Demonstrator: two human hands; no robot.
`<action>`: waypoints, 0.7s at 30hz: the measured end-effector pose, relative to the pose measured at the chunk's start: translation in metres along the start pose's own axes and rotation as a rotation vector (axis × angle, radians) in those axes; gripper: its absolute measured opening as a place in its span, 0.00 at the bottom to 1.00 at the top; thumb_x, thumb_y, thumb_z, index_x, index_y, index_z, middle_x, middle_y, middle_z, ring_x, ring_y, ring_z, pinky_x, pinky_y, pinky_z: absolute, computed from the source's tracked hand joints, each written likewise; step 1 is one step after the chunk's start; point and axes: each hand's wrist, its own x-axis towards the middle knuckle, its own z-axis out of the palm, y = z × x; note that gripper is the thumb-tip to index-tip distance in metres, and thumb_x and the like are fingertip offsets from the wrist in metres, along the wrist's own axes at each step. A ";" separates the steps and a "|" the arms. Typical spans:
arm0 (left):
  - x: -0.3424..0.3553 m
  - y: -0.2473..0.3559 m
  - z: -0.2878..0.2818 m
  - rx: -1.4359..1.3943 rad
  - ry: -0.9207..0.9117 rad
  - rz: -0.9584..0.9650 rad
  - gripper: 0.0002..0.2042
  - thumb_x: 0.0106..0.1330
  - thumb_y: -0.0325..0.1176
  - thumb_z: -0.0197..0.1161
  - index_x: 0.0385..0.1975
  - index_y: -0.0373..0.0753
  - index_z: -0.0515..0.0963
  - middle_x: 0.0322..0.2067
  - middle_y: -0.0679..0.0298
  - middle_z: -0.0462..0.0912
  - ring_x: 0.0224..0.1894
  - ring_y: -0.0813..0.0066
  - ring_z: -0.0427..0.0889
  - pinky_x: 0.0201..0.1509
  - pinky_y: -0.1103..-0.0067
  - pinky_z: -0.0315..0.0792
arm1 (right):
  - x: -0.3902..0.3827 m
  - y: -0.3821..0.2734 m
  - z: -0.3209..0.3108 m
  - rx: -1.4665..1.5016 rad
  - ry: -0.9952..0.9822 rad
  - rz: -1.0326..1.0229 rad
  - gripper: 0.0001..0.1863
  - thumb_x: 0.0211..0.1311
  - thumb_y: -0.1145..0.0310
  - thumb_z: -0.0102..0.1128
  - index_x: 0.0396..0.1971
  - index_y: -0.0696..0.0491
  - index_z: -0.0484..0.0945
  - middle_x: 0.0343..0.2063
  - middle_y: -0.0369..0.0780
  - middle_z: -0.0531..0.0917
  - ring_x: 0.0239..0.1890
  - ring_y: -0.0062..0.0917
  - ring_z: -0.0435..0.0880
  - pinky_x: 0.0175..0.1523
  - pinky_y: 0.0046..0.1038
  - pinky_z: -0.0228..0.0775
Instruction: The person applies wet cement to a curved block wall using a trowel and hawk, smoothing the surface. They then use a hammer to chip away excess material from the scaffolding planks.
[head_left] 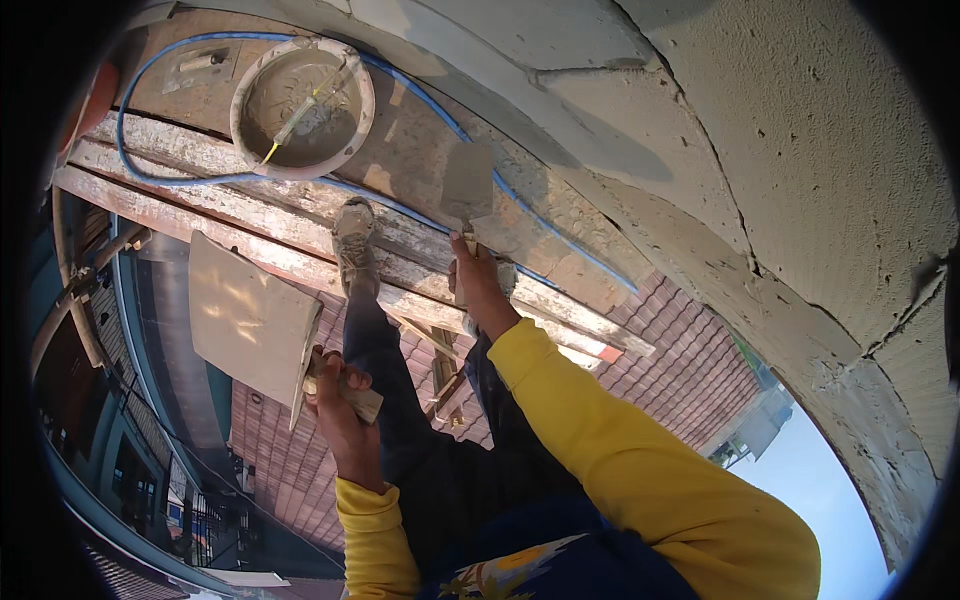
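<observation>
My left hand [345,405] is closed round the handle of a plasterer's hawk, whose flat, square, grey board [245,315] tilts up to the left over the scaffold's edge. Light patches fall across its bare-looking face. In my right hand [485,285] is the handle of a trowel, its grey blade [467,182] pointing away from me above the planks. The blade is apart from both the wall and the hawk. Grey cement-coated wall [800,150] curves overhead on the right, with dark cracks or joints running across it.
A round tub [362,120] of wet grey mortar stands on the planks [200,180], a yellow-and-clear tool [295,125] lying across it. Blue hose [430,105] loops round the tub and along the boards. Below the scaffold edge lies a red tiled roof [675,330]. My shoe [354,235] rests on the planks.
</observation>
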 end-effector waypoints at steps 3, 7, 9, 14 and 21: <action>0.011 -0.061 0.023 0.138 -0.017 -0.053 0.14 0.73 0.25 0.64 0.56 0.40 0.74 0.37 0.68 0.79 0.30 0.81 0.74 0.34 0.79 0.72 | 0.053 0.097 -0.134 -0.133 0.257 0.088 0.20 0.74 0.48 0.68 0.42 0.48 0.72 0.23 0.35 0.75 0.14 0.23 0.70 0.19 0.30 0.63; 0.010 -0.138 0.021 0.337 -0.012 -0.141 0.15 0.74 0.25 0.65 0.57 0.41 0.76 0.39 0.68 0.80 0.29 0.81 0.75 0.35 0.77 0.72 | 0.094 0.171 -0.257 0.203 0.550 0.230 0.17 0.77 0.49 0.62 0.42 0.46 0.70 0.21 0.34 0.71 0.15 0.21 0.68 0.17 0.28 0.59; 0.008 -0.156 0.026 0.488 0.015 -0.212 0.16 0.74 0.25 0.65 0.59 0.42 0.75 0.39 0.68 0.80 0.29 0.83 0.75 0.35 0.77 0.72 | 0.124 0.211 -0.320 0.285 0.682 0.246 0.18 0.79 0.49 0.59 0.43 0.48 0.68 0.20 0.34 0.71 0.14 0.23 0.68 0.15 0.29 0.59; 0.008 -0.163 0.020 0.754 0.015 -0.217 0.20 0.73 0.25 0.63 0.64 0.39 0.73 0.40 0.68 0.79 0.27 0.84 0.73 0.30 0.82 0.71 | 0.204 0.277 -0.424 0.335 0.815 0.023 0.20 0.80 0.49 0.58 0.37 0.46 0.63 0.14 0.33 0.67 0.09 0.23 0.64 0.13 0.31 0.57; 0.008 -0.168 0.031 1.216 0.106 0.110 0.13 0.80 0.39 0.60 0.48 0.34 0.82 0.27 0.62 0.80 0.19 0.79 0.72 0.18 0.84 0.63 | 0.292 0.257 -0.467 0.547 0.899 -0.083 0.25 0.81 0.44 0.58 0.38 0.49 0.61 0.14 0.34 0.65 0.10 0.22 0.64 0.14 0.28 0.54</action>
